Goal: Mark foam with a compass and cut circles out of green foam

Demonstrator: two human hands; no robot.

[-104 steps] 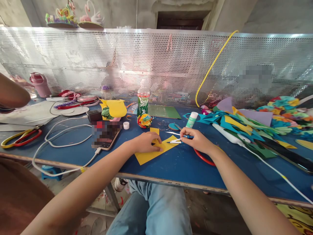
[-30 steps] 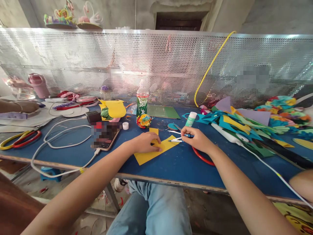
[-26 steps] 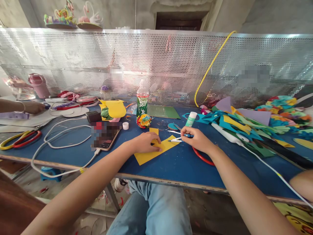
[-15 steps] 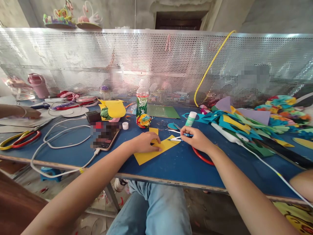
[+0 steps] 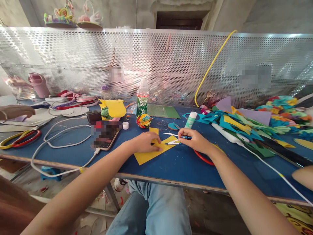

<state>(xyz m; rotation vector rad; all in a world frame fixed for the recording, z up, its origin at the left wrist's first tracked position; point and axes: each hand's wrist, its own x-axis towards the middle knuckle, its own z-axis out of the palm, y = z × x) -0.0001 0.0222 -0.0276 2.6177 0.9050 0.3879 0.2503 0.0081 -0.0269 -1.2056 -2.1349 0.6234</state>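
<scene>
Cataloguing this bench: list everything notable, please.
Paper: count unclear, yellow, under left hand
Tool: 1, white-blue, in right hand
Handle: 1, red, near right hand
Glue stick: 1, green-white, beyond right hand
Phone: 1, dark, left
Cap: 1, white, beside phone
Phone cable: 1, white, left
Corded device: 1, white, right
Scissors: 1, yellow-red, left
Bottle: 1, green label, centre
Flower: 1, multicoloured, before bottle
Scraps: many, mixed, right
Table: 1, blue, centre
Screen: 1, silver, behind table
Co-worker's hand: 1, left
Own hands: 2, bare, centre
</scene>
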